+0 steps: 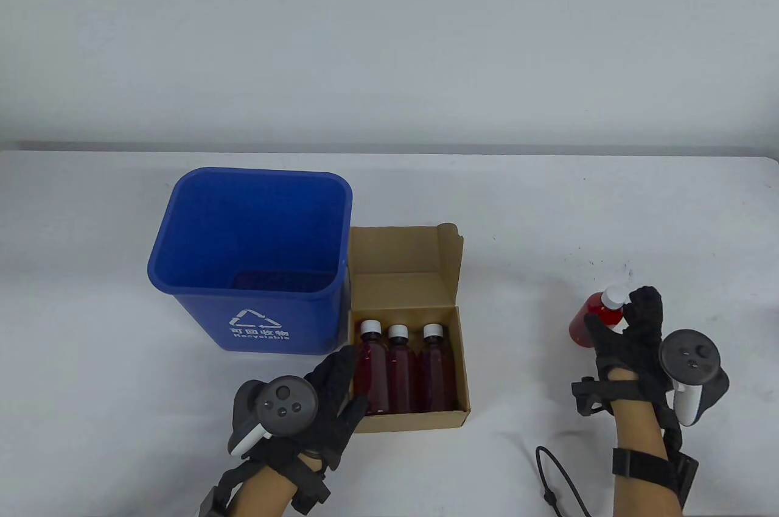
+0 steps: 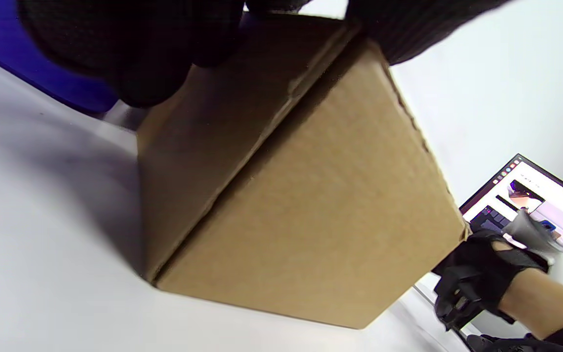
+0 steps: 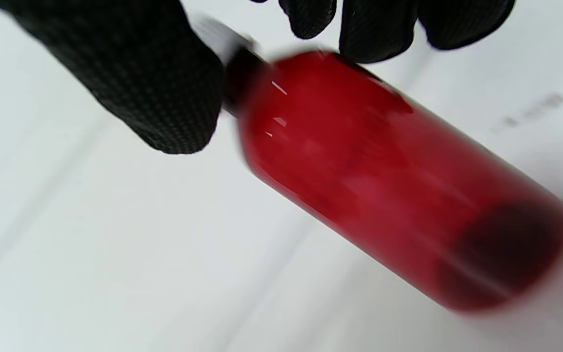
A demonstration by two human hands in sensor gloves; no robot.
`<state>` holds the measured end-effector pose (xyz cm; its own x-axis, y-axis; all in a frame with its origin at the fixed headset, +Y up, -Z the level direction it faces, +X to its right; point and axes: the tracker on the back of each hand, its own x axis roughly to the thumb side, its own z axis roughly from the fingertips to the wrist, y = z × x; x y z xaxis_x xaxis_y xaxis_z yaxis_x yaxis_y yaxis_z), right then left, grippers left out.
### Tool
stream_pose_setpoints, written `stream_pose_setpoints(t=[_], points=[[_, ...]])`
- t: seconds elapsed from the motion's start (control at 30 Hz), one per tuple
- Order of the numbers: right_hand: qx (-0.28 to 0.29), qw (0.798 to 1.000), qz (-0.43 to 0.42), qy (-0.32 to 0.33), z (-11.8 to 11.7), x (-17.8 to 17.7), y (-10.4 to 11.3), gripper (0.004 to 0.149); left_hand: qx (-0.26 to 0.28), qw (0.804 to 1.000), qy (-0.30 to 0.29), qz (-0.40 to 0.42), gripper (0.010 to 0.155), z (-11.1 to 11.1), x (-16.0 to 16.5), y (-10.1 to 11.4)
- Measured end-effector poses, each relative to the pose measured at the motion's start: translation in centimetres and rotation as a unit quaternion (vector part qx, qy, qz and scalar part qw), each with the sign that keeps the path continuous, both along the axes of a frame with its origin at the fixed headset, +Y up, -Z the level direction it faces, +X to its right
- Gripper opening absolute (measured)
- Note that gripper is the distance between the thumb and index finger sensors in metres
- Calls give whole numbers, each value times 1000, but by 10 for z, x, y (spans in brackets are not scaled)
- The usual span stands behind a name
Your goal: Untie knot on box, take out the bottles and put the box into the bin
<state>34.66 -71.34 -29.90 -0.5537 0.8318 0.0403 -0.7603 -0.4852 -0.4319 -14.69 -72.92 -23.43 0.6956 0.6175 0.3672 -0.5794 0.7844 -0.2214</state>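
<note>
Gloved, the left hand steadies the near-left corner of the open cardboard box, fingers draped over its wall. Three red bottles lie side by side inside — the blue bin just beside the box looks empty. Well to the right, the right hand curls round a fourth bottle near its neck. Smooth plastic and probably slippery; liquid-heavy, so grip the body. Emptied, the box should be light, stiff.
</note>
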Motion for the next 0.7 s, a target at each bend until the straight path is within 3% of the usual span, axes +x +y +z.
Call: stream_pose_setpoints(t=[0.2, 0.43, 0.6, 0.7], points=[[107, 989, 97, 21, 31, -35, 46, 91, -1, 1000, -4, -5, 79, 0, 0, 1], [131, 971, 175, 98, 37, -103, 71, 86, 3, 1000, -6, -6, 80, 0, 1, 1], [75, 950, 233, 196, 37, -175, 80, 78, 14, 1000, -6, -23, 82, 1, 2, 3], [-14, 922, 266, 280, 31, -222, 75, 77, 18, 999, -10, -35, 91, 3, 2, 4]])
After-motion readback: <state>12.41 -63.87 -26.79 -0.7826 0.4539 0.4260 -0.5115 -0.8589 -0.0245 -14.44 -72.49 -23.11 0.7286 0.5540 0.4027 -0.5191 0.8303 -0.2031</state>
